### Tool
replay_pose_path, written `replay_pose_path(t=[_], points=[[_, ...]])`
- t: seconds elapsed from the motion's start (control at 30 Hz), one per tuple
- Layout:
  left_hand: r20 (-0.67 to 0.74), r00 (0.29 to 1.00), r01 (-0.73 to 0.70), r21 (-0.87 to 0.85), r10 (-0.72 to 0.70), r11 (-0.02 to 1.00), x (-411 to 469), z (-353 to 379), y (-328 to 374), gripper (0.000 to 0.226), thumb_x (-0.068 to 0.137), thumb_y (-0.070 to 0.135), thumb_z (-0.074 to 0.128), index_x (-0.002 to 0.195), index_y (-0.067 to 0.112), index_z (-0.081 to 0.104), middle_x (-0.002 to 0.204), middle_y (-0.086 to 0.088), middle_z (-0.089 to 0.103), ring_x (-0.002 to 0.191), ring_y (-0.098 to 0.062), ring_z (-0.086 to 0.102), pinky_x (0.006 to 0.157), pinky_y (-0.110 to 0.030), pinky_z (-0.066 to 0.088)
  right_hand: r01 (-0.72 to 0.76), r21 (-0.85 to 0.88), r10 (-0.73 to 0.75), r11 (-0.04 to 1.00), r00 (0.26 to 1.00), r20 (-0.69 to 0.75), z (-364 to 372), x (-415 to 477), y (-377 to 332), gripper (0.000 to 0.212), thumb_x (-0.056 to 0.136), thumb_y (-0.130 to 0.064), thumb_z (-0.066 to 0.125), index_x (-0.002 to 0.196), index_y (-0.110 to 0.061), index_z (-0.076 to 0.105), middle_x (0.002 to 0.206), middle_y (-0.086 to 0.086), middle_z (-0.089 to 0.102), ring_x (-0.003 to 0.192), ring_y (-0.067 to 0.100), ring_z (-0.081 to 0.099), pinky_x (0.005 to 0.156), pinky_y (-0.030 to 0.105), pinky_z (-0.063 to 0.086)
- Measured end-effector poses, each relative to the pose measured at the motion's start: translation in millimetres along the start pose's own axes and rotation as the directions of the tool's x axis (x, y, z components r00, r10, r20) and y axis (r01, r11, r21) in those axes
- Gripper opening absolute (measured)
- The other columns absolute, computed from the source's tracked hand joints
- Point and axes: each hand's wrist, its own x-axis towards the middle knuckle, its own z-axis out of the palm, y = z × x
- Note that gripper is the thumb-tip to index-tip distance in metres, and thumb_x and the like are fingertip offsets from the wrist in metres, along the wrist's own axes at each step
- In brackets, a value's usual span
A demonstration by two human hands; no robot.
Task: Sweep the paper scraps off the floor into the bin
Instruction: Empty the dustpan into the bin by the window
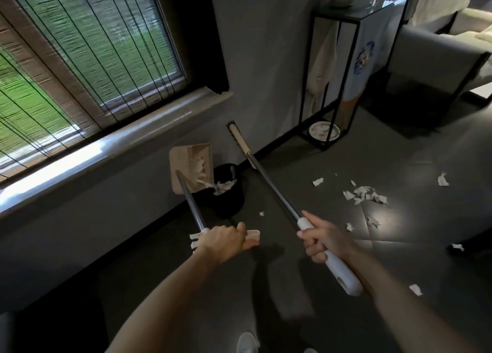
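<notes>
My left hand (226, 242) grips the top handle of a long beige dustpan (192, 166), which is raised and tilted over a black bin (229, 193) by the wall. White paper scraps spill from the pan into the bin. My right hand (323, 242) grips the white handle of a broom (269, 177); its brush head (238, 137) is lifted near the wall. Several paper scraps (366, 195) lie scattered on the dark floor to the right.
A window with blinds and a wide sill (106, 150) fills the left. A black metal stand (335, 81) with a small dish (324, 131) at its base is behind the bin. A grey sofa (436, 60) stands at the right.
</notes>
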Motion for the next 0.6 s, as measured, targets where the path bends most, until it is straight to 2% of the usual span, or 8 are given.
replay_pose_path(t=[0.1, 0.23, 0.33, 0.43, 0.6], points=[[0.002, 1.0, 0.003, -0.005, -0.003, 1.0, -5.8, 3.7, -2.2, 0.064, 0.089, 0.067, 0.022, 0.119, 0.015, 0.042, 0.105, -0.009, 0.065, 0.096, -0.028, 0.063, 0.077, -0.041, 0.043, 0.008, 0.013, -0.008, 1.0, 1.0, 0.004, 2.2, 1.2, -3.9, 0.07, 0.092, 0.006, 0.046, 0.149, -0.028, 0.024, 0.05, 0.001, 0.038, 0.031, 0.004, 0.034, 0.028, 0.015, 0.029], [0.106, 0.994, -0.02, 0.012, 0.018, 1.0, -12.5, 34.4, -2.7, 0.064, 0.088, 0.07, 0.022, 0.118, 0.018, 0.042, 0.108, -0.008, 0.064, 0.1, -0.03, 0.061, 0.087, -0.049, 0.041, 0.005, 0.029, -0.006, 1.0, 1.0, 0.022, 2.6, 3.0, -2.2, 0.071, 0.092, 0.006, 0.046, 0.149, -0.029, 0.024, 0.052, 0.001, 0.038, 0.032, 0.004, 0.034, 0.028, 0.016, 0.03], [0.134, 0.989, -0.071, 0.048, 0.064, 0.996, -11.6, 51.3, 4.1, 0.064, 0.088, 0.07, 0.021, 0.117, 0.017, 0.042, 0.108, -0.008, 0.065, 0.1, -0.03, 0.062, 0.09, -0.052, 0.04, -0.008, 0.033, 0.007, 0.999, 0.999, 0.032, 2.7, 5.5, 0.6, 0.072, 0.091, 0.007, 0.046, 0.149, -0.028, 0.021, 0.053, 0.002, 0.038, 0.032, 0.004, 0.034, 0.029, 0.015, 0.029], [0.141, 0.982, -0.141, 0.135, 0.122, 0.981, -5.8, 49.6, 12.8, 0.063, 0.09, 0.068, 0.023, 0.117, 0.014, 0.043, 0.107, -0.009, 0.065, 0.1, -0.031, 0.062, 0.091, -0.054, 0.037, -0.024, 0.043, 0.023, 0.999, 0.999, 0.026, 1.3, 8.3, 3.0, 0.072, 0.091, 0.007, 0.046, 0.149, -0.028, 0.022, 0.051, 0.001, 0.039, 0.032, 0.004, 0.034, 0.029, 0.015, 0.03], [0.162, 0.979, -0.144, 0.129, 0.123, 0.981, 1.6, 31.6, 5.3, 0.061, 0.09, 0.067, 0.024, 0.117, 0.016, 0.044, 0.099, -0.005, 0.064, 0.092, -0.024, 0.062, 0.089, -0.052, 0.042, -0.029, 0.05, 0.029, 0.998, 1.0, 0.003, -2.7, 7.5, 4.1, 0.071, 0.092, 0.007, 0.045, 0.149, -0.027, 0.023, 0.054, 0.002, 0.036, 0.031, 0.004, 0.033, 0.029, 0.013, 0.028]])
